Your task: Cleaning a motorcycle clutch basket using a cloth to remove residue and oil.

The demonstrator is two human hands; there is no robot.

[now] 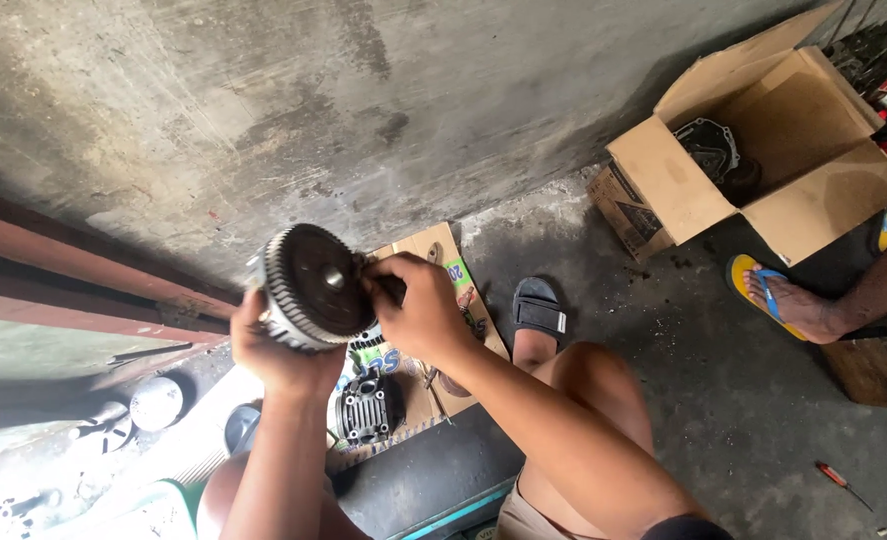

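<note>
The toothed clutch gear assembly [313,287] sits raised above the flattened cardboard [433,330] on the floor. Your left hand [278,350] cups its underside, fingers wrapped on the rim; your right hand [418,305] pinches its right edge. A finned cylinder [368,408] lies below.

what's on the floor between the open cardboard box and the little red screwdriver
In the head view, another person's foot in a yellow sandal lies between the cardboard box and the red screwdriver; otherwise bare concrete.

Likely a repair workshop: engine parts [368,408] on stained concrete floor [723,400].
</note>
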